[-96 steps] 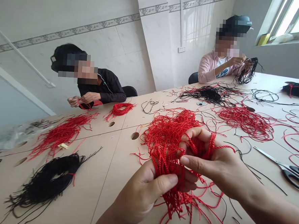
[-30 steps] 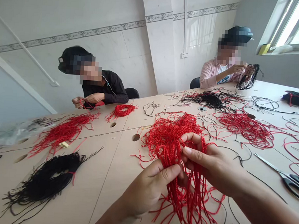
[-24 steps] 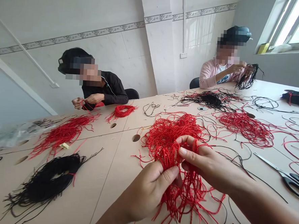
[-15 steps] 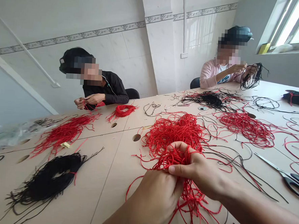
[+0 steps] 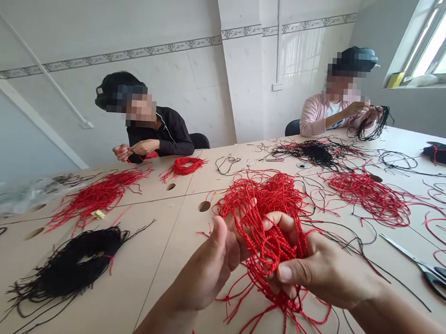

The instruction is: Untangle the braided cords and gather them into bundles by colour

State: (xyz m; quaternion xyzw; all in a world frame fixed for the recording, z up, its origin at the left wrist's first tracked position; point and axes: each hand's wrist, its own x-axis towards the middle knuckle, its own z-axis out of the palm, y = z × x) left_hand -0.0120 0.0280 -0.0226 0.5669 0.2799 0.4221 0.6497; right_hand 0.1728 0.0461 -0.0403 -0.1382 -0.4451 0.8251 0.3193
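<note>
A bundle of twisted red cords [image 5: 274,246] is gripped by my right hand [image 5: 323,264], the thumb pressed on its near side and the fingers curled round it. Loose cord ends hang below it onto the table. My left hand [image 5: 213,267] is turned palm inward on the bundle's left side, thumb raised and fingers apart. Some of its fingers pass behind the cords and are partly hidden. Just beyond both hands lies a tangled heap of red cords [image 5: 282,186].
Scissors [image 5: 421,265] lie at the right. A tied coil of black cords [image 5: 65,273] is on the left, with a red pile [image 5: 104,190] behind it. Across the table [image 5: 164,264] sit two co-workers, one in black [image 5: 172,133], one in pink [image 5: 313,114], both handling cords.
My left hand has turned from its back to its palm side and opened, with the thumb lifting. My right hand has shifted slightly right and nearer, holding the red bundle more spread out.
</note>
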